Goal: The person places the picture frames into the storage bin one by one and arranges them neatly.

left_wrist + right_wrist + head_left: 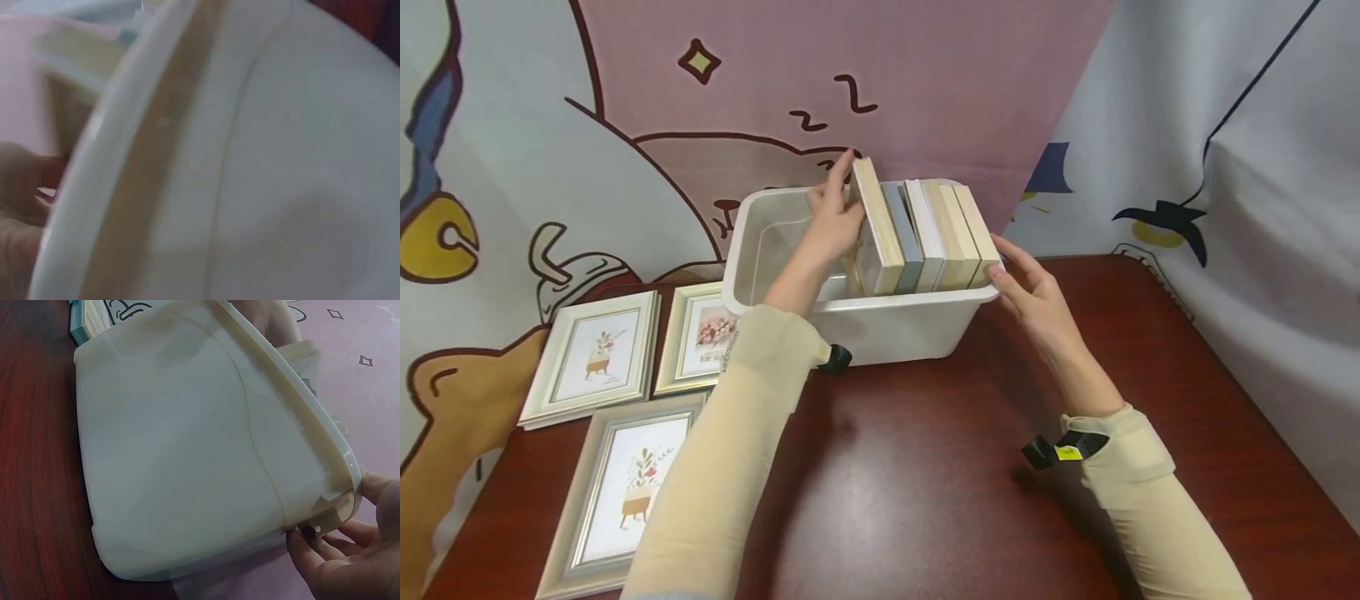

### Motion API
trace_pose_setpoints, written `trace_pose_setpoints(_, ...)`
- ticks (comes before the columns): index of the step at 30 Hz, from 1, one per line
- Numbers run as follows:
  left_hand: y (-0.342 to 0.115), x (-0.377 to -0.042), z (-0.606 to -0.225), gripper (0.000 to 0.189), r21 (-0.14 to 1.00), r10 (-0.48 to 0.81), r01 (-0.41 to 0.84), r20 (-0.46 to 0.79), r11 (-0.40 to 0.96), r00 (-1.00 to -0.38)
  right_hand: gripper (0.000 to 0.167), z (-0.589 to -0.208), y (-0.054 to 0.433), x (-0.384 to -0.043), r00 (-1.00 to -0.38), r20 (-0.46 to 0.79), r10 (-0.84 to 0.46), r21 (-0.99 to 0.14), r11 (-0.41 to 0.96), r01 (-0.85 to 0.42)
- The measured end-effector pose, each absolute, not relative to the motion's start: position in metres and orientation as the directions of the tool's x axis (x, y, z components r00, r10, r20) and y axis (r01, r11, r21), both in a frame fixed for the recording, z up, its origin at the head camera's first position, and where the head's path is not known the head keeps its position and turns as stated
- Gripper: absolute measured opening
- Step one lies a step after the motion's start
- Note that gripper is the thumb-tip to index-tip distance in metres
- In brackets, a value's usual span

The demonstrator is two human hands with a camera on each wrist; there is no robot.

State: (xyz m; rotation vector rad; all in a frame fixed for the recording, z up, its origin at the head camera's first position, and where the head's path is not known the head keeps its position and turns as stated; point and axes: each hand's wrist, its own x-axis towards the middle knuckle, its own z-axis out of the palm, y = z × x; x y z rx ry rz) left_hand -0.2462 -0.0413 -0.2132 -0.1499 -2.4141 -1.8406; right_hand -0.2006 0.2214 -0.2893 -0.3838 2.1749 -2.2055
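A white plastic bin [887, 329] holds several picture frames standing on edge side by side. The leftmost one, a cream picture frame [880, 225], rises above the rest and leans. My left hand [831, 225] reaches over the front rim and grips this frame near its back edge, index finger up at its top corner; the other fingers are partly hidden. In the left wrist view, the bin's wall [300, 150] covers most of the picture. My right hand [1033, 296] holds the bin's right end, thumb at the rim, with the fingers curled under it in the right wrist view.
Left of the bin, more frames lie face up: a white frame [542, 400], a cream frame [670, 379] beside the bin, and a larger silvery frame [580, 492] nearer me. A cartoon-printed cloth [962, 92] hangs close behind the bin. Below is the dark red tabletop [925, 483].
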Motion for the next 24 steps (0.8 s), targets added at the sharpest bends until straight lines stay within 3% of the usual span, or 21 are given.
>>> trace_pose_setpoints(3, -0.036, -0.239, -0.219, 0.073, 0.965, 0.097, -0.078, -0.105, 0.249, -0.990, 0.058, -0.289, 0.223, -0.198, -0.971, 0.146, -0.190, -0.989, -0.004, -0.148)
trace_pose_setpoints(7, -0.036, -0.232, -0.222, 0.072, 0.941, 0.212, -0.155, -0.224, 0.302, -0.951, 0.057, -0.290, 0.223, -0.196, -0.971, 0.138, -0.193, -0.989, 0.017, -0.144)
trace_pose_setpoints(12, -0.038, -0.228, -0.215, 0.068, 0.937, 0.266, -0.177, -0.260, 0.300, -0.928, 0.057, -0.288, 0.222, -0.198, -0.969, 0.147, -0.197, -0.988, 0.005, -0.151)
trace_pose_setpoints(20, -0.036, -0.233, -0.222, 0.059, 0.981, 0.314, -0.196, -0.190, 0.013, -0.930, 0.057, -0.289, 0.222, -0.197, -0.964, 0.168, -0.206, -0.986, -0.016, -0.169)
trace_pose_setpoints(24, -0.036, -0.234, -0.223, 0.060, 0.978, 0.312, -0.209, -0.190, -0.028, -0.931, 0.057, -0.288, 0.223, -0.198, -0.962, 0.174, -0.209, -0.984, -0.016, -0.175)
